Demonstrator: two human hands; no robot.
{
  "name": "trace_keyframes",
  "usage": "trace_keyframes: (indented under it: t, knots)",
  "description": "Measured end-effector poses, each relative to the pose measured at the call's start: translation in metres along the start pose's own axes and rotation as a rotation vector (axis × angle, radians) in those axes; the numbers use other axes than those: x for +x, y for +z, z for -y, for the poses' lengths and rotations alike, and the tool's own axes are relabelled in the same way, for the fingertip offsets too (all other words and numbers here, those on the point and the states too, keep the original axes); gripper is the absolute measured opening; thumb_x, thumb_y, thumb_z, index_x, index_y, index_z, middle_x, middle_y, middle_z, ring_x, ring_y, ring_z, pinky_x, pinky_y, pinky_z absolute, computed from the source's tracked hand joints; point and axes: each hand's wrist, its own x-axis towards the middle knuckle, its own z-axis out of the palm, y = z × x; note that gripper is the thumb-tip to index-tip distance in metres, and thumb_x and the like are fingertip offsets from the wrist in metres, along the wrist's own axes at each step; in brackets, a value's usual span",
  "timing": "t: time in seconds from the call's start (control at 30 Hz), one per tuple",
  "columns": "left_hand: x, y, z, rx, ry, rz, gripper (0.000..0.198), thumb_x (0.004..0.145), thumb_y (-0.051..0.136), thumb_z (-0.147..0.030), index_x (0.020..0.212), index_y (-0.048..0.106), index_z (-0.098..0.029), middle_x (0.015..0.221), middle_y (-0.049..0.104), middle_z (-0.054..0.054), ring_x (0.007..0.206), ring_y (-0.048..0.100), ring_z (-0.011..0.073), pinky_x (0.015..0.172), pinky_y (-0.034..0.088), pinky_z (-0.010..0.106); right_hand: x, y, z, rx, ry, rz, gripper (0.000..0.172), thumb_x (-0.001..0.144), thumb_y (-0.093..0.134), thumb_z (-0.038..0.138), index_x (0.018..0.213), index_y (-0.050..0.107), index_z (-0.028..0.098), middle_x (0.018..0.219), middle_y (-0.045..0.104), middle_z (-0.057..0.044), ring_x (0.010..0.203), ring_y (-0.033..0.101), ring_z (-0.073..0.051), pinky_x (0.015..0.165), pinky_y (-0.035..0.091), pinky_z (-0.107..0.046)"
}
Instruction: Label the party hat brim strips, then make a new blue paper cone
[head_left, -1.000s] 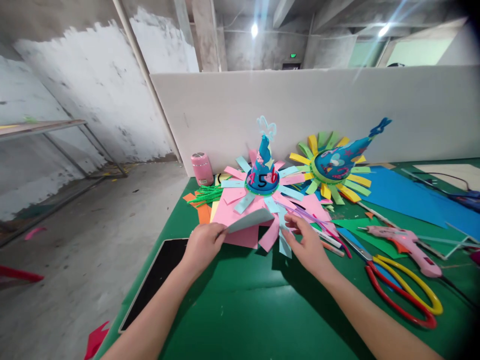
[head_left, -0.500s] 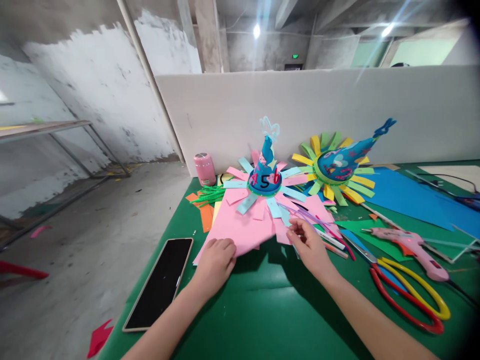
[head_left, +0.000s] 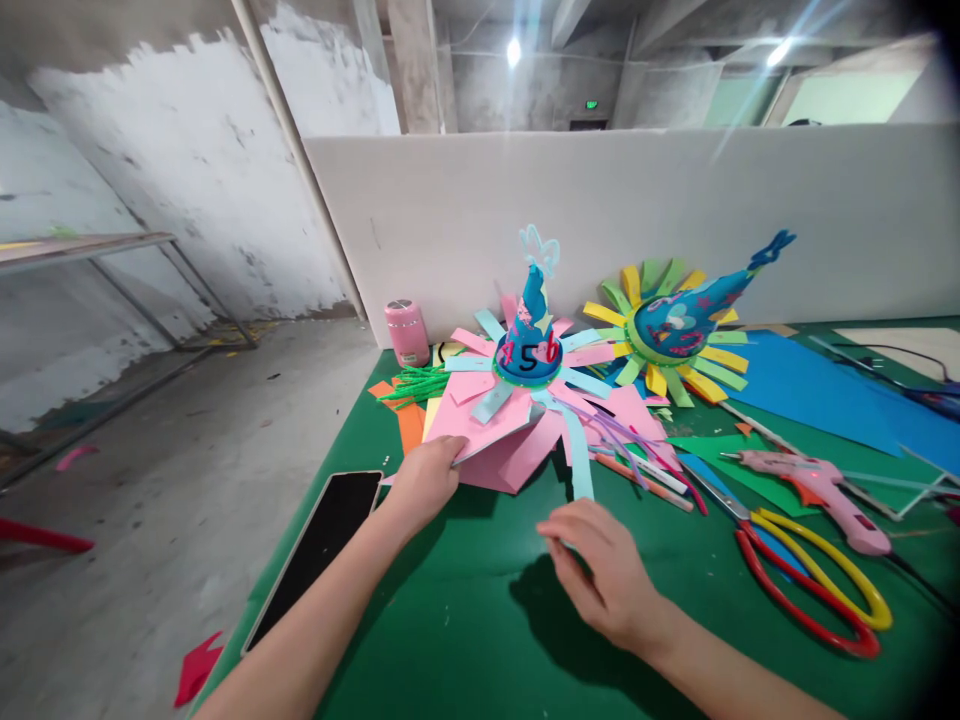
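My left hand point(head_left: 427, 475) is closed on the near edge of a pink foam sheet point(head_left: 472, 425) and lifts it, so the sheet bends up from the table. Nearer to me, my right hand point(head_left: 600, 570) hovers over the green tabletop with fingers and thumb drawn together; nothing shows between them. Just beyond it hangs a light blue strip point(head_left: 577, 455). On the pink sheet stands a blue cone hat point(head_left: 529, 345) with numbers on it and pink and light blue strips around its brim. A second blue hat point(head_left: 675, 325) with yellow and green strips leans against the white board.
Big scissors point(head_left: 810, 580) with red and yellow handles and a pink glue gun point(head_left: 817, 490) lie at right. At left are a phone point(head_left: 322, 550), green pipe cleaners point(head_left: 412, 385) and a pink jar point(head_left: 406, 333). A white board point(head_left: 450, 210) walls off the back.
My left hand has taken hold of the pink sheet's edge and raised it. My right hand has drawn back toward me, away from the strips. The light blue strip now hangs further forward.
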Motion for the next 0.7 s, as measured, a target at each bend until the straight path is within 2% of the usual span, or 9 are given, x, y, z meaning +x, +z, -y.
trace_keyframes:
  t: [0.1, 0.2, 0.3, 0.4, 0.5, 0.6, 0.7]
  knots:
    - [0.002, -0.007, -0.001, -0.008, 0.003, 0.002, 0.047, 0.065, 0.036, -0.006, 0.108, 0.055, -0.013, 0.104, 0.062, 0.011, 0.096, 0.056, 0.0233, 0.081, 0.041, 0.031, 0.005, 0.017, 0.001, -0.026, 0.043, 0.181, 0.030, 0.081, 0.042, 0.016, 0.110, 0.051, 0.020, 0.106, 0.058, -0.008, 0.097, 0.053, -0.018, 0.084, 0.044, -0.031]
    - [0.000, -0.006, -0.002, -0.019, 0.009, -0.001, 0.045, 0.065, 0.037, -0.007, 0.104, 0.056, -0.015, 0.102, 0.062, 0.009, 0.097, 0.055, 0.0231, 0.081, 0.041, 0.031, 0.019, 0.030, -0.002, -0.090, 0.194, 0.221, 0.039, 0.080, 0.043, 0.019, 0.118, 0.046, 0.015, 0.118, 0.051, -0.011, 0.110, 0.046, -0.021, 0.094, 0.039, -0.035]
    - [-0.002, -0.003, -0.001, -0.038, 0.003, -0.015, 0.042, 0.065, 0.037, -0.006, 0.101, 0.056, -0.017, 0.100, 0.062, 0.008, 0.098, 0.055, 0.0224, 0.082, 0.040, 0.031, 0.032, 0.040, -0.006, 0.027, 0.410, 0.156, 0.046, 0.074, 0.050, 0.020, 0.119, 0.044, 0.013, 0.128, 0.041, -0.014, 0.120, 0.036, -0.025, 0.099, 0.032, -0.040]
    - [-0.004, 0.002, 0.001, -0.072, -0.007, -0.039, 0.041, 0.066, 0.037, -0.006, 0.100, 0.056, -0.017, 0.098, 0.062, 0.008, 0.096, 0.055, 0.0226, 0.081, 0.040, 0.032, 0.039, 0.049, -0.013, 0.263, 0.572, 0.014, 0.035, 0.068, 0.055, 0.020, 0.103, 0.051, 0.017, 0.128, 0.039, -0.012, 0.124, 0.030, -0.025, 0.098, 0.031, -0.041]
    - [-0.004, 0.007, 0.004, -0.125, 0.004, -0.059, 0.040, 0.066, 0.037, -0.006, 0.100, 0.055, -0.017, 0.098, 0.061, 0.008, 0.095, 0.055, 0.0218, 0.080, 0.041, 0.031, 0.048, 0.058, -0.021, 0.365, 0.675, -0.080, 0.026, 0.067, 0.055, 0.024, 0.091, 0.051, 0.019, 0.119, 0.045, -0.011, 0.117, 0.039, -0.025, 0.089, 0.039, -0.039]
    - [-0.005, 0.013, 0.006, -0.179, 0.032, -0.076, 0.040, 0.066, 0.036, -0.006, 0.100, 0.054, -0.016, 0.098, 0.060, 0.008, 0.094, 0.054, 0.0202, 0.080, 0.042, 0.030, 0.060, 0.063, -0.026, 0.483, 0.750, -0.138, 0.027, 0.065, 0.055, 0.026, 0.090, 0.051, 0.018, 0.100, 0.056, -0.008, 0.095, 0.054, -0.022, 0.077, 0.044, -0.034]
    - [-0.007, 0.021, 0.007, -0.215, 0.062, -0.079, 0.040, 0.066, 0.037, -0.005, 0.101, 0.055, -0.014, 0.101, 0.060, 0.008, 0.095, 0.054, 0.0188, 0.083, 0.041, 0.029, 0.070, 0.064, -0.028, 0.638, 0.791, -0.177, 0.028, 0.064, 0.055, 0.027, 0.091, 0.052, 0.017, 0.085, 0.060, -0.005, 0.079, 0.057, -0.018, 0.066, 0.045, -0.030]
